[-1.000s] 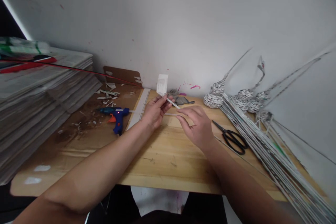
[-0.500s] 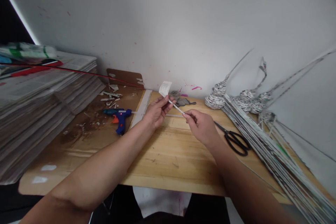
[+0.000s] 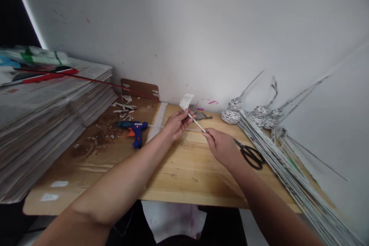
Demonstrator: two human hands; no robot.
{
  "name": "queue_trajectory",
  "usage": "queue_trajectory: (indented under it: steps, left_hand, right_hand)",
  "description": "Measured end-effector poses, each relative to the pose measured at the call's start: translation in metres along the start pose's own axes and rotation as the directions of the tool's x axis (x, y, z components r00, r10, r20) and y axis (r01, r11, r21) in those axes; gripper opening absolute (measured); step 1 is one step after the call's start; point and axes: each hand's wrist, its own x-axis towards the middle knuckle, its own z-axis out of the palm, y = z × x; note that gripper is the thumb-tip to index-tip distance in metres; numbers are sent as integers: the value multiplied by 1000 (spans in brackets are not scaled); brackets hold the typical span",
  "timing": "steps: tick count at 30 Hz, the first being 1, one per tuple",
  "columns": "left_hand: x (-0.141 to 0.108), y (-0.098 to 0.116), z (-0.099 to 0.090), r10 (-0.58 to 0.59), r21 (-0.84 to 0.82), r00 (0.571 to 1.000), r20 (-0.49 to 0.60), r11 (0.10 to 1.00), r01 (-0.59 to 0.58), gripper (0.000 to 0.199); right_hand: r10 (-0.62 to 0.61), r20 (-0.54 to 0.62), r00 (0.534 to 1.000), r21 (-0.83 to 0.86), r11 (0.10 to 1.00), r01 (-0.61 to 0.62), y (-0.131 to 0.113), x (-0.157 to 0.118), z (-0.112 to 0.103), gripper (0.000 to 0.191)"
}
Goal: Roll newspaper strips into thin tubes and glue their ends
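Note:
Both my hands hold one thin rolled paper tube above the wooden table. My left hand pinches it near its upper end, where a flat, unrolled paper flap sticks out past the fingertips. Closed around the lower end is my right hand, which hides that part of the tube. To the right of this hand lie black-handled scissors, their blades partly behind it. A blue glue gun with an orange trigger and a lit red light rests left of my left hand.
Stacked newspapers stand at the left on brown cardboard. A white strip and a grey cloth lie behind my hands. Woven paper pieces and a bundle of paper tubes occupy the right side, by the wall.
The view has shifted slightly, so table items at the right appear further left. Both hands keep their hold on the paper tube, with the flap tilted a little more to the right.

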Motion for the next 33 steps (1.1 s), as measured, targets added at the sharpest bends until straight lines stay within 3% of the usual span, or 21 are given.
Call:
queue_trajectory:
  steps: [3,4,6,8,9,10,13,15,17,20,21,22,24,26,28,30,32,33]
  left_hand:
    - [-4,-1,3,-46,14,998,51,999,45,7]
    - [-6,-2,4,-57,17,996,70,998,55,9]
    - [-8,-3,5,-77,22,991,113,997,75,11]
    - [-9,-4,5,-95,28,984,150,995,92,12]
    - [-9,-5,5,-102,30,982,159,995,98,12]
    - [-9,-5,5,-104,30,982,159,994,101,12]
    - [-8,-6,4,-95,28,986,136,995,92,13]
    - [-8,-5,4,-93,33,986,137,995,90,12]
    - [-9,-5,4,-104,44,983,148,994,98,12]
    - [-11,-5,6,-119,46,981,154,992,113,13]
    - [-12,-4,7,-122,44,981,153,992,117,14]
    - [-13,-4,8,-123,42,981,150,992,118,15]
    - [-14,-5,9,-126,45,982,143,992,120,15]
    - [-14,-5,9,-128,54,982,137,991,121,13]
    - [-14,-6,10,-126,61,982,139,991,118,12]
    - [-14,-6,10,-129,65,981,145,991,121,12]
    - [-14,-5,10,-135,64,979,154,990,127,11]
    - [-14,-5,10,-137,62,978,159,990,129,11]
  right_hand:
    - [114,76,991,253,959,-130,-3,-9,-2,35]
    - [167,150,975,386,898,-213,-3,-12,-1,37]
    - [234,338,912,617,677,-402,-4,-19,1,42]
    - [243,465,851,710,473,-522,-5,-26,5,47]
    - [253,468,846,717,452,-532,-6,-30,6,47]
    - [273,427,862,703,500,-507,-8,-34,7,46]
    - [301,127,945,474,819,-324,-12,-46,9,32]
    - [275,-13,962,325,911,-256,-14,-52,9,28]
    - [296,35,955,402,870,-285,-16,-56,8,33]
    - [279,308,909,680,604,-416,-18,-58,7,47]
    - [267,367,891,711,537,-453,-18,-58,7,51]
    - [272,378,885,708,531,-466,-19,-58,6,51]
    - [318,253,914,588,699,-406,-19,-57,6,45]
    - [324,34,945,353,881,-315,-20,-57,6,35]
    - [305,-41,952,259,923,-284,-20,-58,6,32]
    - [313,132,941,433,835,-338,-20,-59,5,39]
    - [237,387,891,645,621,-446,-21,-60,4,47]
    - [205,458,865,691,530,-492,-21,-60,4,49]
